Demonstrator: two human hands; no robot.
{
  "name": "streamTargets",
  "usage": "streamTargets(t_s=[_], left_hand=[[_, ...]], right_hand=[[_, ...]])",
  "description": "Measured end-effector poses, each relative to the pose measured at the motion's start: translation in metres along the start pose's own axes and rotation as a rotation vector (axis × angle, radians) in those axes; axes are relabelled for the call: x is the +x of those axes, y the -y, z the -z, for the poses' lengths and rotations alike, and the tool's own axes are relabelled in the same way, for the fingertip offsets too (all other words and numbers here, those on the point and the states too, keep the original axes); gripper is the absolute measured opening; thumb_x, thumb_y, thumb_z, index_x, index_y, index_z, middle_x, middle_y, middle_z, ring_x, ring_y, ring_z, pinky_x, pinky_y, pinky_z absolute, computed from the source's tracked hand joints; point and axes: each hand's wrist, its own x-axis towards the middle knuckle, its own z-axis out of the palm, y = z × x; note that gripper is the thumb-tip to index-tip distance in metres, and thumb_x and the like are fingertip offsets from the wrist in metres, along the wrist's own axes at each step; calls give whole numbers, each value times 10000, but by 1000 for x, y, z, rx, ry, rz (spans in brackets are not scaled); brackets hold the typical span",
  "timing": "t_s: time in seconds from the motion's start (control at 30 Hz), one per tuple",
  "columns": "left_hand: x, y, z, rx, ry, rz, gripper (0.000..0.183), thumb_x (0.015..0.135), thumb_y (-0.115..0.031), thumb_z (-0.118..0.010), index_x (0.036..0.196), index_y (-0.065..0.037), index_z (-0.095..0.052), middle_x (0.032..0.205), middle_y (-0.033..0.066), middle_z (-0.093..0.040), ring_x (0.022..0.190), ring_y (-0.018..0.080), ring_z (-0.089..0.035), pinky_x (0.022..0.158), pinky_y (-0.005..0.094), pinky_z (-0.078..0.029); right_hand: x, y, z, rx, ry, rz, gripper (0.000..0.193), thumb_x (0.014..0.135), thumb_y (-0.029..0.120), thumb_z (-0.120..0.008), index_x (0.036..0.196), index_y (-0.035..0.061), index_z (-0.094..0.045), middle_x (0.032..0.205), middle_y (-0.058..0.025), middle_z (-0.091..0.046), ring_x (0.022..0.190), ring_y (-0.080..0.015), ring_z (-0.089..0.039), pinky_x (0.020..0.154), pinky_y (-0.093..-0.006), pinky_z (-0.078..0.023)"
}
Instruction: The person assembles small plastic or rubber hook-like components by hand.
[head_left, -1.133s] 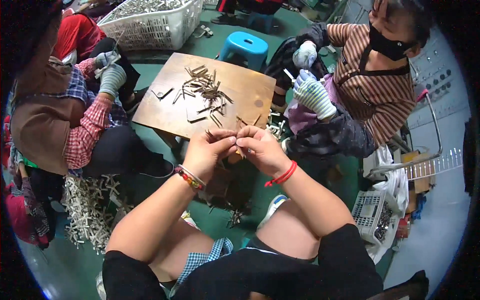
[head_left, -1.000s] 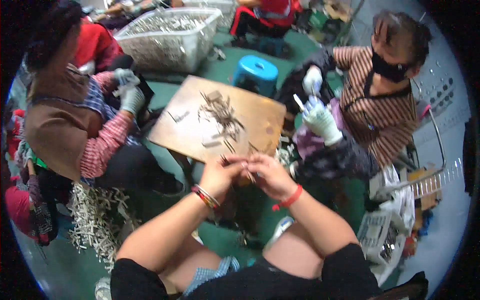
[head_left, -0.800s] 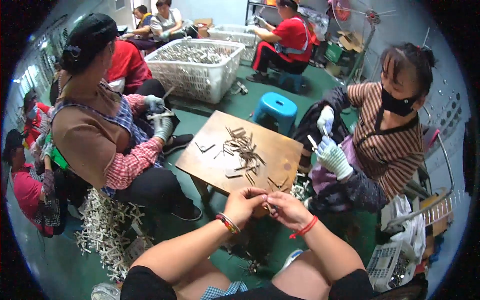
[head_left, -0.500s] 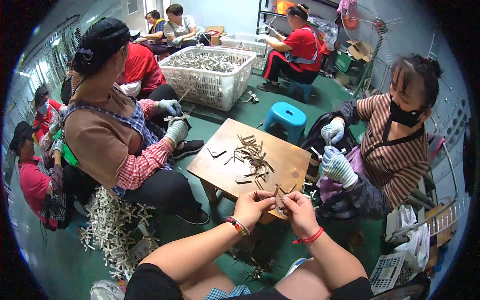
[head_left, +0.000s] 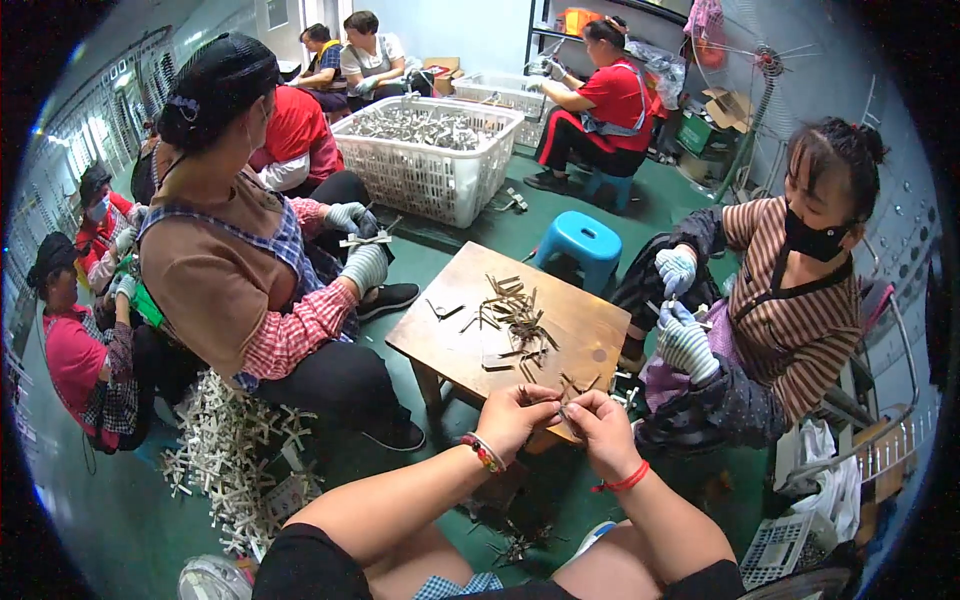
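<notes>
My left hand (head_left: 512, 420) and my right hand (head_left: 602, 428) meet at the near edge of a small wooden table (head_left: 440, 325). Both are closed in a pinch, fingertips almost touching, on a small dark metal strip (head_left: 563, 405) mostly hidden by the fingers. On the tabletop lies a loose heap of thin, bent metal strips (head_left: 522, 318). A few more strips (head_left: 577, 383) stick out just beyond my right fingertips. Below my hands, more dark strips (head_left: 520, 543) are scattered on the floor between my legs.
A gloved co-worker (head_left: 225, 230) sits left, another (head_left: 790, 270) right, both handling metal pieces. Behind the table stand a blue stool (head_left: 580, 245) and a white crate (head_left: 425, 170) of metal parts. Pale cross-shaped pieces (head_left: 235, 460) pile up at lower left.
The strip that stood up between my fingertips is now mostly covered by them. My hands have drawn slightly closer together. The whole view has shifted a little.
</notes>
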Motion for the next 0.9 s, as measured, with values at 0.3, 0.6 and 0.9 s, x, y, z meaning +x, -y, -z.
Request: streamTargets(t_s=[0.3, 0.6, 0.9], left_hand=[[-4, 2, 0, 66, 94, 25, 102, 787, -29, -596, 882, 5, -587, 779, 74, -614, 707, 139, -603, 625, 232, -495], [-11, -26, 3, -26, 203, 203, 71, 781, -48, -564, 829, -4, -593, 713, 34, -590, 619, 101, -562, 574, 197, -456], [-17, -22, -1, -186, 220, 312, 78, 770, -84, -584, 817, -25, -566, 727, 17, -566, 640, 88, -539, 626, 213, -454]], right_hand=[[-2, -4, 8, 106, 62, -114, 128, 826, 37, -552, 937, -15, -516, 840, -69, -592, 763, -158, -605, 673, -244, -491], [0, 17, 2, -113, 149, 59, 95, 776, 61, -615, 808, 34, -530, 686, 20, -537, 559, -38, -475, 524, -168, -373], [-7, 25, 14, -798, 232, 739, 249, 704, 45, -633, 943, 114, -635, 723, -94, -614, 611, -217, -588, 552, -290, -455]])
